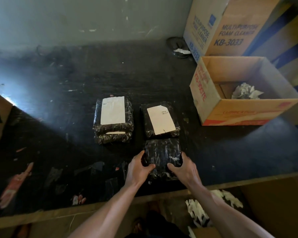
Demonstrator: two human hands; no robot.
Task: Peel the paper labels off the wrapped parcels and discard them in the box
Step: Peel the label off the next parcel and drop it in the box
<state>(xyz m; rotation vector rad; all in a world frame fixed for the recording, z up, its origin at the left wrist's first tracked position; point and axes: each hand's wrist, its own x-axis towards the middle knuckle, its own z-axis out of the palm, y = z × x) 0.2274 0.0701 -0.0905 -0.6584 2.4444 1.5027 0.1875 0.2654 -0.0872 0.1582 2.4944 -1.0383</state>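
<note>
both my hands are on the nearest parcel (163, 155), a black plastic-wrapped block close to my edge of the dark table (58, 100). my left hand (138, 166) grips its left side and my right hand (182, 169) grips its right side, each with the thumb laid over the top and the fingers curled round the edge. the face turned up is all shiny black wrap.

just behind it, almost touching, lies a second parcel (162, 133) with a white paper label (160, 120) across its top, slightly turned, one corner of the label ragged. to the left of that, a little apart, sits a stack of two parcels (113, 133) – the upper one carries a label of its own (112, 110), and a pale strip shows between the two.

the open cardboard box (248, 114) stands on the table to my right, beyond the parcels, with crumpled white paper (246, 91) lying in its bottom. behind it, against the wall, stands a taller carton (230, 26) printed "multipurpose foam cleaner". below the table edge, to my right, torn white scraps (201, 213) lie in a heap – i can't tell what they rest on.
</note>
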